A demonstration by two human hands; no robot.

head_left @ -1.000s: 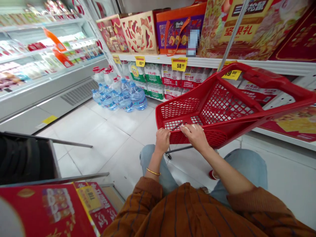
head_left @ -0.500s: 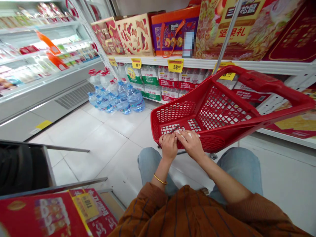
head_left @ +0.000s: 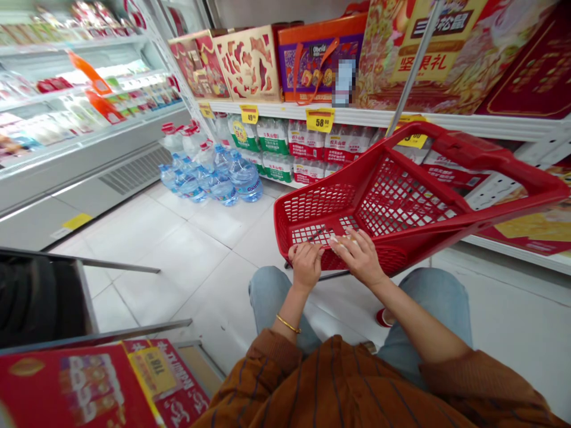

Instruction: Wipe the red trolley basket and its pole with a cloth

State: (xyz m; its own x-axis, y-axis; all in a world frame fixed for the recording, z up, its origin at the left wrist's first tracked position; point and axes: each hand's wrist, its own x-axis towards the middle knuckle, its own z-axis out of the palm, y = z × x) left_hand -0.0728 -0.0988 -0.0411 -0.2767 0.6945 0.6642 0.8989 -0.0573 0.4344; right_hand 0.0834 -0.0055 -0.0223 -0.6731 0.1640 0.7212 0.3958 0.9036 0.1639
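A red plastic mesh shopping basket [head_left: 397, 196] lies tilted across my lap, above my blue-jeaned knees [head_left: 270, 294]. My left hand [head_left: 306, 266] pinches a thin dark stick [head_left: 316, 235] at the basket's near end. My right hand [head_left: 359, 257] rests on a small white item [head_left: 344, 241] beside it, partly hiding it. I cannot tell what that item is. A gold bangle [head_left: 288, 324] circles my left wrist.
Stacked gift boxes [head_left: 250, 62] and bottled water fill a store shelf [head_left: 357, 113] ahead. Large water bottles [head_left: 223, 178] stand on the tiled floor. A refrigerated case [head_left: 80, 137] runs along the left. A red box [head_left: 75, 386] and dark seat [head_left: 31, 297] sit lower left.
My right hand has shifted a little to the right along the basket, with its fingers more spread. My left hand and the basket have barely moved.
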